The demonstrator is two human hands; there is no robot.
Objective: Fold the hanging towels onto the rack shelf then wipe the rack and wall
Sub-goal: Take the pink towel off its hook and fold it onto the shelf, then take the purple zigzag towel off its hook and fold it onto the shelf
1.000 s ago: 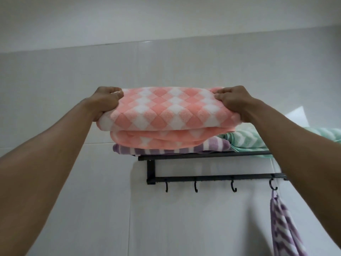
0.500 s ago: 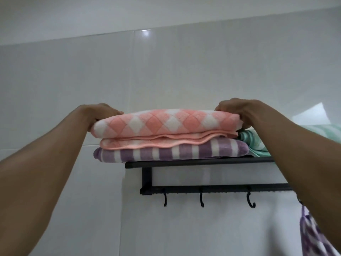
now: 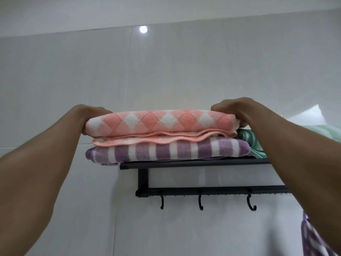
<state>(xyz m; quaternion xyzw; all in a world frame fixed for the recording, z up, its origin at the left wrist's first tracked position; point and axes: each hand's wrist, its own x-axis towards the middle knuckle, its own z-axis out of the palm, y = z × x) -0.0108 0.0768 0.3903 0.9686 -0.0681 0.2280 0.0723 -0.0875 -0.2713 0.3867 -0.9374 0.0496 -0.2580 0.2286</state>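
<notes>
A folded pink and white checked towel point(image 3: 160, 124) lies on top of a folded purple and white striped towel point(image 3: 166, 151) on the black rack shelf point(image 3: 193, 163). My left hand point(image 3: 88, 115) grips the pink towel's left end. At its right end my right hand point(image 3: 238, 111) holds it the same way, fingers curled over the edge. A folded green striped towel point(image 3: 247, 143) lies on the shelf to the right, partly behind my right arm.
Below the shelf runs a black bar point(image 3: 203, 190) with three hooks point(image 3: 200, 202). A purple patterned cloth point(image 3: 313, 237) hangs at the lower right. Pale glossy wall tiles point(image 3: 166, 71) fill the background.
Both hands lowered the pink towel from the air onto the purple striped towel and pushed it back on the shelf. The view has moved closer to the rack.
</notes>
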